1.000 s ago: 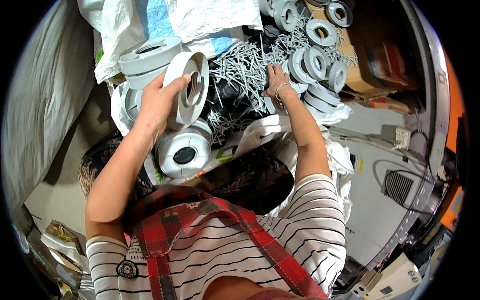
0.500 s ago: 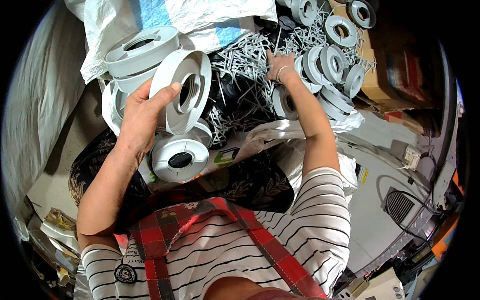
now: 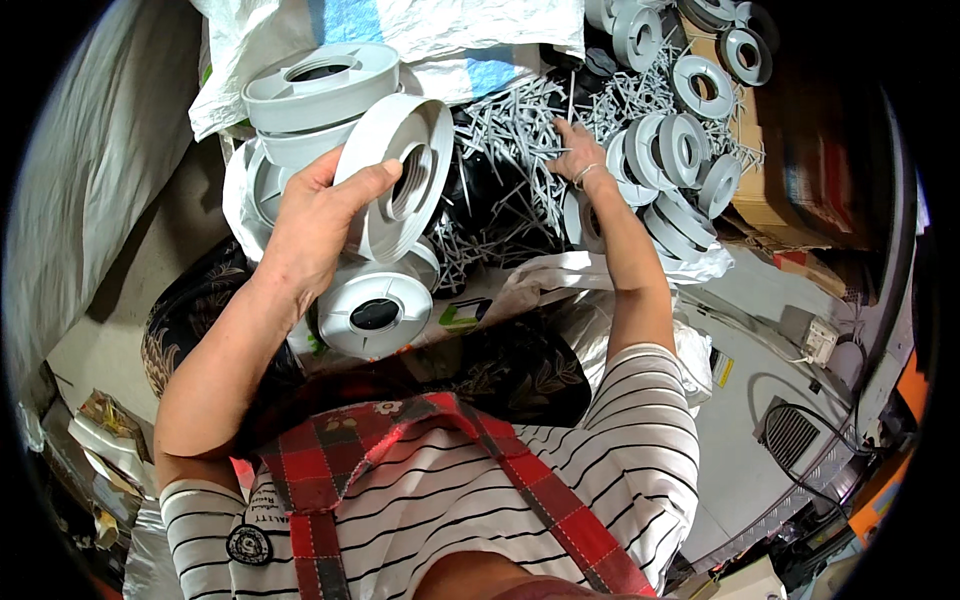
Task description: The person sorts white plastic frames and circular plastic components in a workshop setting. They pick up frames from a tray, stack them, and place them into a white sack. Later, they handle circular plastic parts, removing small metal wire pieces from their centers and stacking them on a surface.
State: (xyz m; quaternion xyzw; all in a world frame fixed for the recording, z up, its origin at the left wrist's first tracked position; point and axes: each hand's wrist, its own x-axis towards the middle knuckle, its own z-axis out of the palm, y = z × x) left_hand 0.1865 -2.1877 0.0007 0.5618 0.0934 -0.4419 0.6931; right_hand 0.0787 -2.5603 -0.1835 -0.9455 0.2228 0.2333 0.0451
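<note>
My left hand (image 3: pixel 325 215) grips a light grey plastic ring (image 3: pixel 432 185) with a wide flange and a threaded centre hole, tilted on edge. The thumb lies over its inner rim, and the fingers are hidden behind it. To the right, my right hand (image 3: pixel 580 158) reaches into a heap of thin grey plastic pins (image 3: pixel 515 125). Its visible fingers are apart at the heap's edge, with nothing discernible in them. Just below the held ring rests a similar grey ring (image 3: pixel 345 312). Stacked rings (image 3: pixel 270 105) stand beyond my left hand.
More grey rings (image 3: pixel 655 150) crowd the right of the heap, beside a cardboard box (image 3: pixel 790 205). A white woven sack with blue stripes (image 3: pixel 420 25) lies at the far side. Black parts (image 3: pixel 490 190) show beneath the pins. A cable (image 3: pixel 790 410) curves at the right.
The view has shifted slightly, so everything sits a little further right. My left hand still holds the ring; the right hand's fingers have drawn closer together at the pins.
</note>
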